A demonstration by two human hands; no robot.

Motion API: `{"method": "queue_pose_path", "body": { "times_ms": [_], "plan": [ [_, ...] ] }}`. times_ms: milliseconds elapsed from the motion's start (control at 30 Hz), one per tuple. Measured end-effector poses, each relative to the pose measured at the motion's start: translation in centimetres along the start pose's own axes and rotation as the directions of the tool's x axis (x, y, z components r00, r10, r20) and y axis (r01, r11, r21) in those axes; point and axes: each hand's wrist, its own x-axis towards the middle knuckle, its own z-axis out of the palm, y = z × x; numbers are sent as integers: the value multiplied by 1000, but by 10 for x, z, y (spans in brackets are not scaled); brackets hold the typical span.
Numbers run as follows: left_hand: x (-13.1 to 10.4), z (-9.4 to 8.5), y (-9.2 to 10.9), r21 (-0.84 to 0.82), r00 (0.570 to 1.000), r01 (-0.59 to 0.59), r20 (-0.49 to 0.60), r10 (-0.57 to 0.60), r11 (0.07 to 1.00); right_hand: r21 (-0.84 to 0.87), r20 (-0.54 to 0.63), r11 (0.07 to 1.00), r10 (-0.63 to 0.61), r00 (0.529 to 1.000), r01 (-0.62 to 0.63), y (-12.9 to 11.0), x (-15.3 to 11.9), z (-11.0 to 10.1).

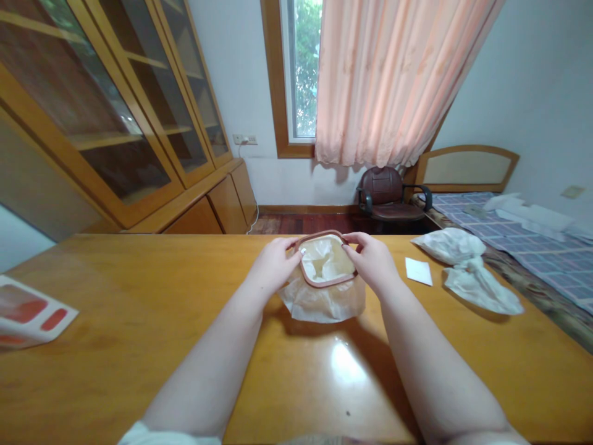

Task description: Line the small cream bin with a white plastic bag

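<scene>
Above the middle of the wooden table, a rounded-square brown frame is held between both hands. A thin, whitish, crumpled sheet or bag hangs around its outside and shows within the opening. My left hand grips the frame's left side, thumb at the inner rim. My right hand pinches its upper right corner between thumb and fingers. Whether the frame belongs to a container under the sheet cannot be made out.
The wooden table carries a white and red box at far left. Right of my right hand lie a white square and a tied whitish bag. Beyond stand a chair, a bed and a cabinet.
</scene>
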Motion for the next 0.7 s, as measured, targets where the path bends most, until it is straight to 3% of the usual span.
{"method": "queue_pose_path", "body": {
  "times_ms": [233, 700],
  "plan": [
    [0, 4, -3, -57, 997, 8, 73, -3, 998, 43, 161, 999, 25, 987, -33, 1, 2, -5],
    [1, 8, -3, -53, 997, -11, 78, 15, 999, 19, 218, 999, 21, 976, -26, 13, 7, 5]
  ]
}}
